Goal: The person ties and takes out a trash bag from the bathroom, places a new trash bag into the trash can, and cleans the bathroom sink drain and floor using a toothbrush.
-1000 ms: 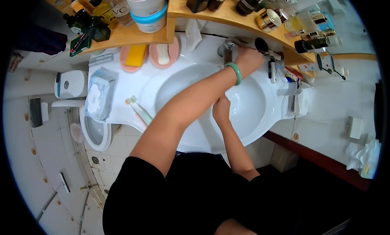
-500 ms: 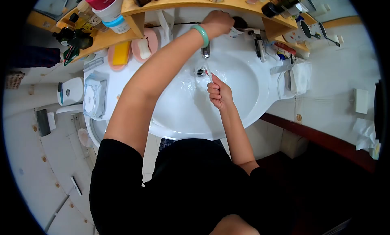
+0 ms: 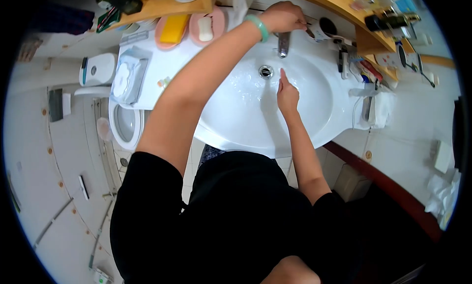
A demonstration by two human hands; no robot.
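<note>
My left hand [image 3: 284, 16] reaches across the back of the sink, above the chrome faucet [image 3: 283, 45]. Its fingers are bent closed beside a mug [image 3: 325, 28] with a dark inside. I cannot tell whether they grip its handle. A pale green bangle [image 3: 259, 27] circles that wrist. Over the white sink basin [image 3: 236, 122], my right hand [image 3: 288, 93] has its fingers curled in. Something narrow, a finger or a slim handle, points from it toward the faucet. Left of this lies the metal drain [image 3: 266, 71], with water drops around it.
On the left counter lie a wipes pack [image 3: 127, 80], a yellow soap bar [image 3: 174, 28] and a white soap bar [image 3: 205, 28] on pink dishes. Wooden shelves [image 3: 314, 0] with bottles overhang the back. Dark and white tools [image 3: 343, 62] stand right of the mug.
The view has turned and shifted. My left hand has drawn slightly left from the mug. The slim white and red stick seen in my right hand earlier is hard to make out now.
</note>
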